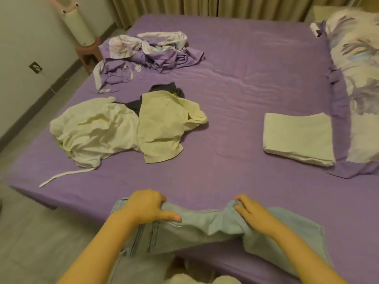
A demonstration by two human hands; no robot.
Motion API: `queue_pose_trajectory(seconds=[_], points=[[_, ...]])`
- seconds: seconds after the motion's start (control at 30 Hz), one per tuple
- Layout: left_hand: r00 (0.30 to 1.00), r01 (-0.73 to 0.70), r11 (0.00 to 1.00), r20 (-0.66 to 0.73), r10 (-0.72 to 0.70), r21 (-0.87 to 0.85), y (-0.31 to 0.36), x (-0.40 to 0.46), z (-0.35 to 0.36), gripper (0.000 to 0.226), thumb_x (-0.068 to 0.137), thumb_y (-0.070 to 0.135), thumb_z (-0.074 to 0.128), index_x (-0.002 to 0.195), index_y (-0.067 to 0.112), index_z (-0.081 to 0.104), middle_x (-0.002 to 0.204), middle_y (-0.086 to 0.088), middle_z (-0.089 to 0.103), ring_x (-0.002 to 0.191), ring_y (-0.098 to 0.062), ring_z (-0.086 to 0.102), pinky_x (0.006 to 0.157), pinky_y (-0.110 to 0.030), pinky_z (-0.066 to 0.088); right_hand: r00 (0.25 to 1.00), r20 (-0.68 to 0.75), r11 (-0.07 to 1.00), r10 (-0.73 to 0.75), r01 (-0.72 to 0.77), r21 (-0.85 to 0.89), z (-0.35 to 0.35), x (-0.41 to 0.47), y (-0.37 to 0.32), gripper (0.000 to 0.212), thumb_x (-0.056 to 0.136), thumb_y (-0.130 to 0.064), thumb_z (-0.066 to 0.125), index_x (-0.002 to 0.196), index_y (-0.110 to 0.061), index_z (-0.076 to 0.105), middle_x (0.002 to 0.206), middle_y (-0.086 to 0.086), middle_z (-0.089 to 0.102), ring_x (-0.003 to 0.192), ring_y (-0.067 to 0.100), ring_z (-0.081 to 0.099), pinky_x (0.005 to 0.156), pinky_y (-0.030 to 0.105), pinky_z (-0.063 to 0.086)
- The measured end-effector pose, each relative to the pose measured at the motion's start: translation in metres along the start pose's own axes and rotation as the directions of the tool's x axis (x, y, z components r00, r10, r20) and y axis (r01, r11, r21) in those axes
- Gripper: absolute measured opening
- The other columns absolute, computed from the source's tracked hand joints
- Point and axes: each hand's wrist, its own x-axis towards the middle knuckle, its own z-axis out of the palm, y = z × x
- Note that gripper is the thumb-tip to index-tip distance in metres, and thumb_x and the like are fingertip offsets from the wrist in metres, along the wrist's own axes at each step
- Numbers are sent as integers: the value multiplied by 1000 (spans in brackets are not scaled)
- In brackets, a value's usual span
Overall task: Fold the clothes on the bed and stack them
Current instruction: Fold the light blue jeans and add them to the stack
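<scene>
At the near edge of the purple-sheeted bed, both hands grasp a pair of light blue jeans by the waistband. The left hand has fingers curled over the band, thumb laid flat along it; the right hand pinches bunched denim. The legs hang off the mattress edge.

Left of centre lie a crumpled white garment, a pale yellow shirt touching it, and a dark garment partly beneath that shirt. A folded cream item sits at the right, just beside a floral pillow. Rumpled purple floral bedding lies at the far left.
</scene>
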Motion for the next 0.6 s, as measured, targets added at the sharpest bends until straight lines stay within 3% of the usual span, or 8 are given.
queue_pose_trajectory(seconds=[0.1, 0.17, 0.23, 0.37, 0.5, 0.6], points=[[989, 54, 982, 146, -27, -182, -41, 5, -8, 84, 45, 100, 36, 60, 17, 33, 56, 3, 34, 53, -13, 35, 54, -29, 24, 985, 170, 1000, -3, 0, 21, -18, 17, -27, 13, 100, -34, 42, 103, -27, 52, 99, -7, 59, 89, 6, 56, 73, 14, 42], [960, 131, 957, 274, -57, -258, -75, 21, -21, 78, 53, 93, 46, 62, 16, 37, 57, 2, 37, 55, -14, 38, 56, -29, 25, 964, 265, 1000, -5, 5, 3, -29, 45, -50, 15, 99, -35, 45, 106, -27, 55, 101, -10, 61, 87, 2, 56, 77, 16, 44], [933, 203, 953, 339, -119, -227, -111, 50, -25, 72, 63, 86, 50, 63, 14, 38, 58, 1, 38, 57, -17, 39, 55, -29, 25, 956, 292, 998, -8, 23, -51, -22, 89, -67, 15, 98, -37, 47, 107, -29, 56, 102, -10, 61, 89, 5, 57, 80, 20, 45], [956, 238, 971, 184, -227, -37, -162, 125, 11, 61, 78, 77, 47, 70, 17, 37, 66, 1, 42, 69, -21, 47, 59, -31, 33, 999, 29, 995, 38, -35, -91, 28, 185, -73, 20, 100, -29, 44, 115, -20, 54, 112, 1, 61, 94, 19, 56, 77, 29, 43], [965, 204, 979, 168, -201, 0, -188, 187, 60, 44, 90, 60, 47, 78, 19, 37, 76, 0, 47, 92, -27, 57, 90, -39, 40, 967, -173, 969, 187, -210, -128, 66, 256, -56, 29, 100, -28, 41, 124, -15, 51, 119, 10, 62, 105, 29, 57, 81, 35, 44], [980, 192, 979, 33, -194, 67, -197, 216, 72, 41, 90, 59, 47, 87, 18, 40, 93, -4, 61, 94, -26, 58, 94, -40, 36, 945, -270, 958, 184, -235, -167, 72, 281, -45, 25, 100, -25, 42, 119, -14, 53, 109, 13, 65, 96, 32, 59, 75, 36, 44]])
